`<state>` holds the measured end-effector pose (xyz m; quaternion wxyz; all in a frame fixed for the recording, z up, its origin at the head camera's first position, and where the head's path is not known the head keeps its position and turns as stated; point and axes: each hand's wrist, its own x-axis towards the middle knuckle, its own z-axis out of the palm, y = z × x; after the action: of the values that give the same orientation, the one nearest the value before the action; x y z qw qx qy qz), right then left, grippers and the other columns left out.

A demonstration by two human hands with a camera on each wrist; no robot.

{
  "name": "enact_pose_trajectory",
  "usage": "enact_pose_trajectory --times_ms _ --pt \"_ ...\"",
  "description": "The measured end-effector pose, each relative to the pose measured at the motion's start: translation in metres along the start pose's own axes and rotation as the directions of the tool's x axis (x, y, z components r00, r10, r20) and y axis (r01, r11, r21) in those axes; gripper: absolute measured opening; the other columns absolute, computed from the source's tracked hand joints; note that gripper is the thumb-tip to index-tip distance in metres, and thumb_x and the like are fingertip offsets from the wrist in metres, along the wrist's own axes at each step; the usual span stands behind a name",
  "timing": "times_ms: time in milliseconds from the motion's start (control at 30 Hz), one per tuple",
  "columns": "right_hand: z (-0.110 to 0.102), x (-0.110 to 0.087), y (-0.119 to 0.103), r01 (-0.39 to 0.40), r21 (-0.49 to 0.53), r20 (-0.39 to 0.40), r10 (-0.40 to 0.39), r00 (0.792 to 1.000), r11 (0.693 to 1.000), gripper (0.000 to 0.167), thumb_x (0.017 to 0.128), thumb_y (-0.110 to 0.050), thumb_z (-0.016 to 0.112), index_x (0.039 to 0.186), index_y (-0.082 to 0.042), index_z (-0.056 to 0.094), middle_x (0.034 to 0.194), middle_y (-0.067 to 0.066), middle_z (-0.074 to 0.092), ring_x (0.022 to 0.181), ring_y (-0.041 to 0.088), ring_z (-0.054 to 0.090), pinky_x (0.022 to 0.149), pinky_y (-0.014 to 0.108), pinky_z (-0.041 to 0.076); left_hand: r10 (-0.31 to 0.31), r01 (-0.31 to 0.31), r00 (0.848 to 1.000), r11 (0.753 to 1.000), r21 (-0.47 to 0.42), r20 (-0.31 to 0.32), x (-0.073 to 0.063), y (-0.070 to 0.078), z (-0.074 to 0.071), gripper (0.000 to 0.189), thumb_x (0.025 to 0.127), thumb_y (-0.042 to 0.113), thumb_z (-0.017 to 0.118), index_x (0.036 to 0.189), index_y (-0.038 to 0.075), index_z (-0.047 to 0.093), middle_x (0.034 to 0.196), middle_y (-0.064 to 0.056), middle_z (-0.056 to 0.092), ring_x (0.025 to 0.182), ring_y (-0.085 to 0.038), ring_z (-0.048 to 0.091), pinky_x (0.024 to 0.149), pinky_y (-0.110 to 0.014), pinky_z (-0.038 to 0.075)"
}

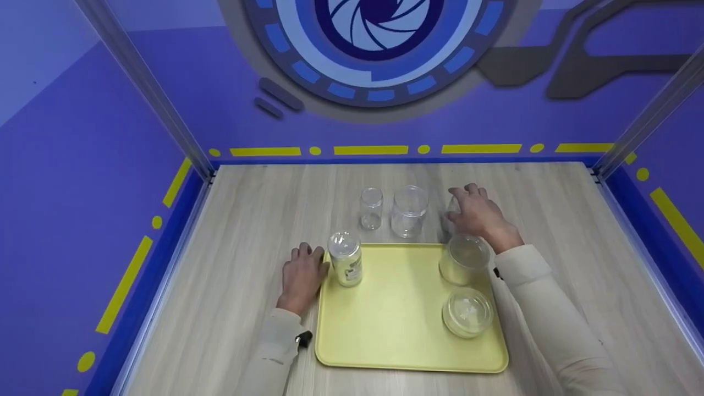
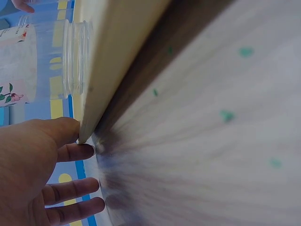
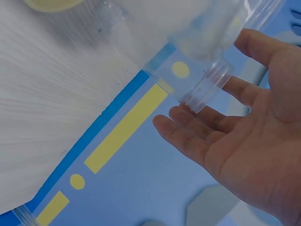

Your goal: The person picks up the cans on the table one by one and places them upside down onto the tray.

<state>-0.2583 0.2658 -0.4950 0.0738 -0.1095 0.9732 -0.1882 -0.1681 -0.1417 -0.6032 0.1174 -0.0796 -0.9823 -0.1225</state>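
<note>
My left hand [image 1: 303, 275] is at the left edge of the yellow tray [image 1: 396, 330]. Thumb and index finger pinch the tray's rim in the left wrist view, the other fingers spread beside it. Near that hand, a clear jar with a flowered label [image 1: 347, 264] stands mouth down on the tray. Behind the tray's back right corner, my right hand [image 1: 479, 213] has loosely bent, spread fingers around a small clear jar [image 1: 452, 214], partly hidden by the hand. In the right wrist view the jar's neck [image 3: 207, 87] lies close to the fingertips, with a gap beside the thumb.
A wide clear jar [image 1: 465, 261] and a low round clear container [image 1: 467, 313] stand along the tray's right side, under the right forearm's inner side. Behind the tray stand a narrow clear jar [image 1: 371, 210] and a wider one [image 1: 410, 212]. Blue panels enclose the table.
</note>
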Motion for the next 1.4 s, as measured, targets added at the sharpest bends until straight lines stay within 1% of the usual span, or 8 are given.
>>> enact_pose_trajectory --times_ms 167,300,533,733,867,1067,1233,1400 --pt "0.0011 -0.0001 0.0005 0.003 -0.011 0.012 -0.002 1.000 1.000 0.063 0.104 -0.021 0.064 0.158 0.003 0.042 0.151 0.039 0.036 0.138 0.057 0.037 0.104 0.070 0.043 0.011 -0.011 1.000 1.000 0.006 -0.007 -0.0005 0.0002 -0.0002 0.022 0.095 0.029 0.079 0.105 0.011 0.072 0.102 -0.012 0.058 0.088 -0.031 0.057 0.058 -0.044 0.054" --pt "0.0016 -0.0007 -0.0001 0.015 -0.013 0.006 -0.015 1.000 1.000 0.060 0.105 -0.018 0.062 0.157 0.005 0.042 0.150 0.040 0.037 0.137 0.058 0.039 0.103 0.070 0.044 0.016 -0.015 1.000 1.000 0.014 -0.013 -0.0006 0.0004 -0.0010 0.022 0.095 0.030 0.079 0.104 0.011 0.071 0.102 -0.013 0.058 0.087 -0.033 0.058 0.058 -0.045 0.054" --pt "0.0026 -0.0003 0.0010 0.046 -0.001 -0.023 -0.046 0.999 0.999 0.054 0.105 -0.011 0.059 0.153 0.009 0.044 0.146 0.041 0.041 0.133 0.058 0.043 0.106 0.068 0.042 0.005 -0.005 1.000 1.000 0.005 -0.010 -0.0011 0.0023 -0.0025 0.022 0.096 0.030 0.079 0.104 0.011 0.071 0.103 -0.013 0.059 0.089 -0.032 0.058 0.059 -0.045 0.055" --pt "0.0033 0.0000 0.0022 0.055 0.008 -0.029 -0.055 0.998 0.998 0.053 0.105 -0.009 0.059 0.152 0.010 0.044 0.145 0.041 0.042 0.132 0.059 0.044 0.107 0.067 0.042 0.008 -0.007 1.000 1.000 0.004 -0.016 -0.0002 0.0023 -0.0029 0.022 0.096 0.029 0.079 0.104 0.010 0.071 0.103 -0.014 0.059 0.089 -0.033 0.059 0.059 -0.046 0.055" --pt "0.0044 -0.0005 0.0029 0.071 0.022 -0.043 -0.070 0.997 0.997 0.051 0.105 -0.007 0.058 0.152 0.011 0.045 0.143 0.041 0.043 0.130 0.058 0.045 0.107 0.067 0.042 0.005 -0.005 1.000 1.000 0.007 -0.010 0.0002 0.0019 -0.0021 0.022 0.096 0.029 0.079 0.104 0.010 0.071 0.103 -0.014 0.059 0.089 -0.033 0.059 0.059 -0.046 0.055" --pt "0.0054 -0.0008 0.0041 0.097 0.026 -0.071 -0.095 0.993 0.995 0.049 0.104 -0.005 0.059 0.149 0.012 0.047 0.141 0.041 0.045 0.126 0.060 0.047 0.105 0.067 0.043 0.013 -0.012 1.000 1.000 0.005 -0.024 -0.0004 0.0019 -0.0022 0.022 0.096 0.029 0.079 0.103 0.010 0.071 0.103 -0.014 0.059 0.090 -0.033 0.059 0.059 -0.046 0.055" --pt "0.0054 -0.0019 0.0042 0.127 0.029 -0.100 -0.123 0.987 0.992 0.047 0.102 -0.003 0.061 0.145 0.013 0.049 0.137 0.042 0.046 0.122 0.062 0.048 0.101 0.067 0.046 0.004 -0.004 1.000 1.000 -0.015 0.002 -0.0007 0.0008 -0.0020 0.020 0.097 0.029 0.077 0.104 0.010 0.071 0.103 -0.013 0.058 0.089 -0.032 0.057 0.059 -0.045 0.054" --pt "0.0049 -0.0036 0.0057 0.138 0.039 -0.117 -0.133 0.984 0.990 0.047 0.102 -0.003 0.061 0.145 0.014 0.049 0.138 0.043 0.046 0.123 0.063 0.047 0.102 0.068 0.045 -0.002 0.003 1.000 1.000 -0.027 0.007 -0.0008 0.0003 -0.0015 0.020 0.097 0.028 0.077 0.105 0.011 0.072 0.103 -0.013 0.058 0.090 -0.031 0.057 0.060 -0.044 0.054"
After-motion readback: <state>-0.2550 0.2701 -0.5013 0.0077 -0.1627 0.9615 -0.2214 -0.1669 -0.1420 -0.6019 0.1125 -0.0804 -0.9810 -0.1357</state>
